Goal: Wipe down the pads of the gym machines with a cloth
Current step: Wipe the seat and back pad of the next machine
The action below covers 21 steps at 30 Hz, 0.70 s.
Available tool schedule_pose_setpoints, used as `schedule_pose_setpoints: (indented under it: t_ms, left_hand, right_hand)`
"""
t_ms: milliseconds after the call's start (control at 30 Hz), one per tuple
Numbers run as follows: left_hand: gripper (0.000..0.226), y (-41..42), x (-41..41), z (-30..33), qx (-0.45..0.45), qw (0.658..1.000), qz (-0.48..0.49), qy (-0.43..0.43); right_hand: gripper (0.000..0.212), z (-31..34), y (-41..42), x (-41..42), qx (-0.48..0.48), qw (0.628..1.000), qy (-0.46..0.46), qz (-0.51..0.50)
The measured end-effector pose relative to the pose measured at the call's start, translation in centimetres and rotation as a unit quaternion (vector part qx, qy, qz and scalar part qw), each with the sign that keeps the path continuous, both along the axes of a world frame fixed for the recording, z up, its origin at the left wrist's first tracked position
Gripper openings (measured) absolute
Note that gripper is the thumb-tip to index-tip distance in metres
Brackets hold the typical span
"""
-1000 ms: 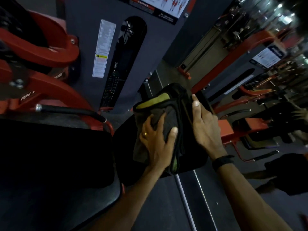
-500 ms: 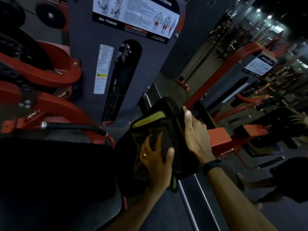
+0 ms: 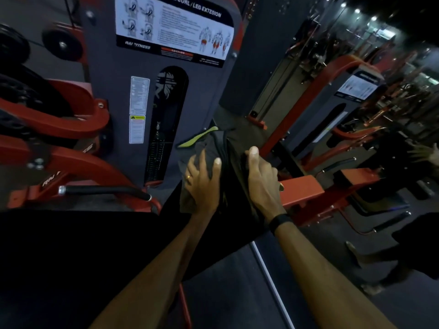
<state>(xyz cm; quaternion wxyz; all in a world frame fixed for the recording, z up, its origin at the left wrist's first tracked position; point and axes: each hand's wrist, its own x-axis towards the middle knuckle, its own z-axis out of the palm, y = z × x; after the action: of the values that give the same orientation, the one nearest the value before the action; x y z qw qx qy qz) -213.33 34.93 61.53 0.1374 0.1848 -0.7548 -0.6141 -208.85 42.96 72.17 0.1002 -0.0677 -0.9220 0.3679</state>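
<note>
A dark cloth [image 3: 210, 144] with a yellow-green edge is draped over a black roller pad [image 3: 213, 241] of the leg curl / leg extension machine [image 3: 114, 96]. My left hand [image 3: 202, 184], with a ring, presses on the cloth's left side with fingers fairly straight. On the cloth's right side sits my right hand [image 3: 261, 184], thumb pointing up and fingers curled over the covered pad's edge. Most of the pad is hidden under the cloth and my hands.
A wide black seat pad [image 3: 71, 245] fills the lower left. Red frame arms [image 3: 59, 124] and a black handle [image 3: 104, 189] stand at left. A red bracket [image 3: 301, 191] sits right of my hands. More machines [image 3: 351, 91] and a person's hand [image 3: 425, 153] are at right.
Both hands have stayed on the cloth and moved away from me along the pad. The cloth's yellow edge has bunched narrower. My view has tilted up, showing more of the instruction label.
</note>
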Motion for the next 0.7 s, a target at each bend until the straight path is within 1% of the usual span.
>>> schedule_pose_setpoints:
  t_ms: [67,133,167,233,300,367,467,533,633,667,700]
  left_hand:
    - [0.121,1.1,3.0,-0.2,0.002,1.0,0.008,0.023]
    - [0.12,2.3,6.3,-0.1,0.002,0.999,-0.012,0.033]
    - [0.119,2.9,7.9,0.3,-0.001,0.999,-0.026,0.036]
    - [0.111,3.5,9.6,0.4,0.004,0.998,-0.044,0.032]
    - [0.095,3.8,10.4,0.7,0.0,0.998,-0.056,0.028]
    - [0.087,3.8,10.9,0.9,0.005,0.997,-0.074,0.024]
    - [0.081,3.7,11.4,1.5,0.017,0.997,-0.075,0.032]
    - [0.083,4.1,11.6,2.0,0.021,0.997,-0.062,0.027]
    - [0.091,4.6,11.9,2.5,0.009,0.999,-0.051,0.012]
    - [0.095,4.9,12.3,2.7,0.01,0.999,-0.047,0.013]
    - [0.097,5.0,12.6,2.6,0.018,0.998,-0.046,0.023]
  right_hand:
    - [0.07,-0.2,0.0,-0.1,-0.017,1.0,0.001,0.001]
    - [0.073,0.2,0.2,0.1,-0.033,0.999,-0.002,0.005]
    - [0.07,0.4,0.6,0.3,-0.045,0.999,-0.006,0.002]
    - [0.066,0.4,0.5,0.2,-0.061,0.998,-0.013,-0.001]
    - [0.069,1.0,0.7,0.6,-0.069,0.997,-0.017,0.006]
    - [0.068,1.3,1.1,0.9,-0.06,0.997,-0.034,0.029]
    - [0.069,1.6,1.9,1.4,-0.045,0.993,-0.05,0.095]
    - [0.075,1.3,2.2,2.0,-0.015,0.989,-0.028,0.142]
    - [0.1,-0.1,3.0,2.0,0.024,0.981,-0.028,0.191]
    - [0.102,-0.1,3.3,2.4,0.041,0.977,-0.036,0.205]
    - [0.098,-0.2,3.8,2.6,0.056,0.975,-0.037,0.212]
